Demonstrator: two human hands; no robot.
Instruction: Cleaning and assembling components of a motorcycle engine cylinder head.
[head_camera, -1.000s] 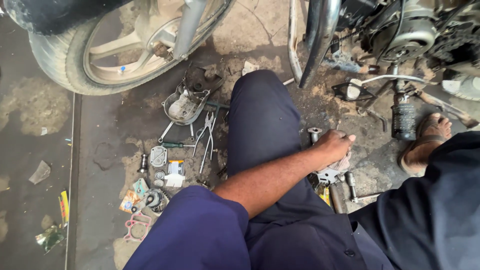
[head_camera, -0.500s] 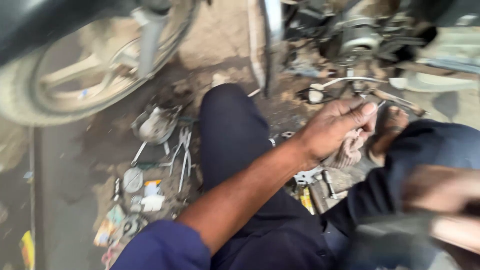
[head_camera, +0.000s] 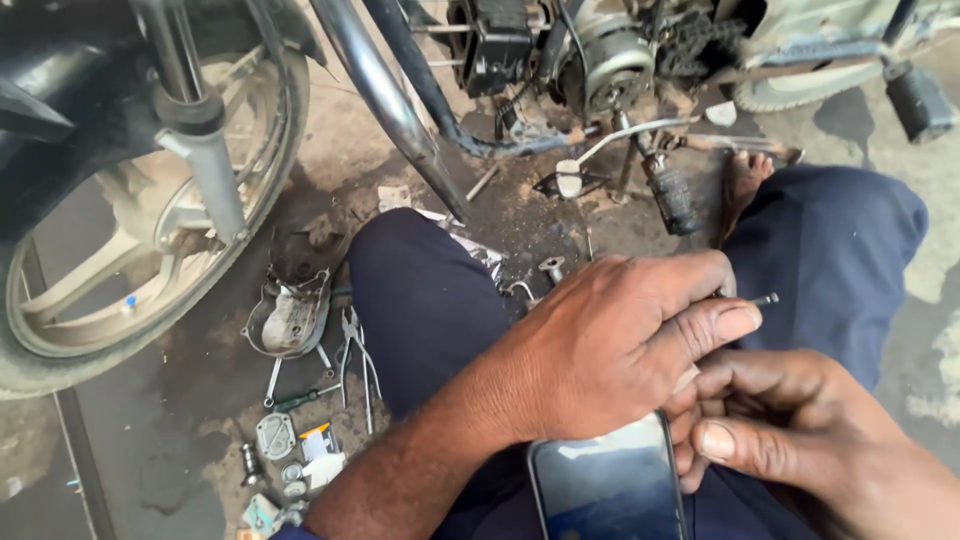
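Observation:
My left hand (head_camera: 610, 350) is raised over my lap with its fingers closed on a small metal pin (head_camera: 766, 298), whose tip sticks out past the forefinger. Just below it, my right hand (head_camera: 790, 435) is curled, with its thumb and fingers against the right edge of a dark phone (head_camera: 608, 482). The phone lies screen-up between the two hands. Both legs in dark blue trousers (head_camera: 425, 290) stretch out towards a motorcycle.
The motorcycle's front wheel (head_camera: 120, 290) and fork stand at the left, its frame tube (head_camera: 385, 95) and engine (head_camera: 600, 60) ahead. A metal cover (head_camera: 290, 315), pliers (head_camera: 355, 345), spanners and several small parts lie on the oily ground at the left. A bare foot (head_camera: 745, 180) rests near a footpeg.
My left hand has lifted off the ground by the loose parts and come up over my lap with the pin. My right hand and the phone have come into view.

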